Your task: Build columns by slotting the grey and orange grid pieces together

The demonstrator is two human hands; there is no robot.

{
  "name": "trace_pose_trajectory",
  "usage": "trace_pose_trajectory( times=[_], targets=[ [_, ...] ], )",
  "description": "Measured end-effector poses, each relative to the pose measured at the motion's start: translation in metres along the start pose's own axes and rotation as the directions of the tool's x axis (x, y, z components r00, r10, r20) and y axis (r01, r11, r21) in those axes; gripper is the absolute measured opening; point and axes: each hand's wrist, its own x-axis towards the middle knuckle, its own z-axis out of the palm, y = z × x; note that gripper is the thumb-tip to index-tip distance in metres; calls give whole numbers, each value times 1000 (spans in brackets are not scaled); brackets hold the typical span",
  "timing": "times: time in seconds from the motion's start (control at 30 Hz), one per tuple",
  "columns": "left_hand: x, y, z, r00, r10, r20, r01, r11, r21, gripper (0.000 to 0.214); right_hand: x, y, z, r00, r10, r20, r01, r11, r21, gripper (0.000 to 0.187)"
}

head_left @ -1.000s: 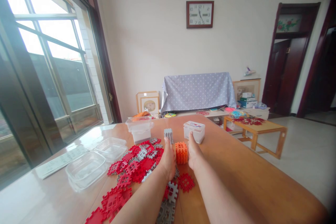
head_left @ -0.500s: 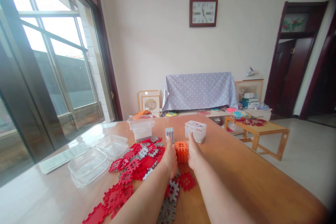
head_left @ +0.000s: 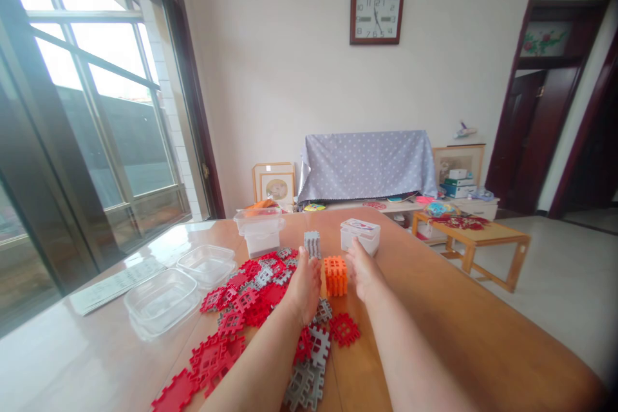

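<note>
An upright stack of orange interlocking plastic tiles (head_left: pixel 336 275) stands on the table between my hands. Just left of it is my left hand (head_left: pixel 306 283), open, its fingers extended and palm turned toward the stack. My right hand (head_left: pixel 363 270) is open on the other side, with a small gap to the orange tiles. Behind them stands a smaller stack of grey tiles (head_left: pixel 311 244). Loose red tiles (head_left: pixel 263 306) mixed with grey ones spread in a heap to the left. A single red tile (head_left: pixel 344 329) lies in front of the orange stack, beside loose grey tiles (head_left: pixel 309 376).
A lidded clear box (head_left: pixel 360 238) sits behind my right hand. Another clear container (head_left: pixel 261 235) stands beyond the heap. Two shallow clear trays (head_left: pixel 161 299) and a printed sheet (head_left: pixel 118 284) lie at the left of the wooden table (head_left: pixel 444 328).
Both hands have moved apart and let go of the orange stack, which stays standing in place. The camera view has shifted slightly.
</note>
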Motion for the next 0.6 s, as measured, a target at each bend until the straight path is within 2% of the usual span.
trace_pose_trajectory(
  times=[0.1,0.2,0.3,0.4,0.6],
  targets=[
    [0,-2,-6,998,56,-5,-56,998,-8,89,-4,-11,-5,991,106,-77,-103,994,40,80],
    [2,-2,-11,996,91,-17,-91,996,-5,79,-14,-30,-13,992,108,-64,-103,991,83,73],
    [4,2,-15,993,111,-29,-112,994,-20,69,-26,-51,-21,998,48,42,-53,990,134,74],
    [5,5,-18,993,114,-45,-116,992,-58,58,-33,-62,-26,987,-9,161,-1,998,60,78],
    [7,2,-22,986,144,-82,-148,988,-43,39,-33,-50,-28,949,-5,316,40,994,-104,81]
  ],
)
